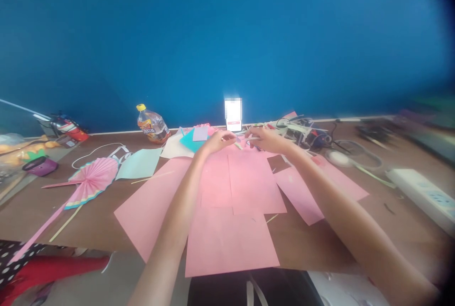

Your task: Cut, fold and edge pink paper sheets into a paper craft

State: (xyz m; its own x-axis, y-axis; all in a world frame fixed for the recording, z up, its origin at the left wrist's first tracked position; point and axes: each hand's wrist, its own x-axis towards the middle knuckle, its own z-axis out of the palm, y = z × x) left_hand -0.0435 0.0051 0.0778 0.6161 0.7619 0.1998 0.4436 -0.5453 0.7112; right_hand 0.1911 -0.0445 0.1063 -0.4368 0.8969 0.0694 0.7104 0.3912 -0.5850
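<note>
Evidently, pleated fan [95, 178] formed; pink sheets [254, 185] lie flat, unpleated; left hand [218, 142] and right hand [266, 139] half-curled, contents indiscernible.

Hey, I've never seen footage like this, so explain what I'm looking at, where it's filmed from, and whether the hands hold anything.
There's no machine here, just a person's two bare hands. The single picture comes from a camera worn on the head, looking forward and down, so both forearms reach away from you. On the brown table lie overlapping pink sheets. A folded paper fan and a bottle with a yellow cap are toward the picture's left; a white power strip is at the right. A lit screen stands beyond the hands. The right hand seems to hold a small pale piece; whether the left hand holds anything is too blurred to tell.
</note>
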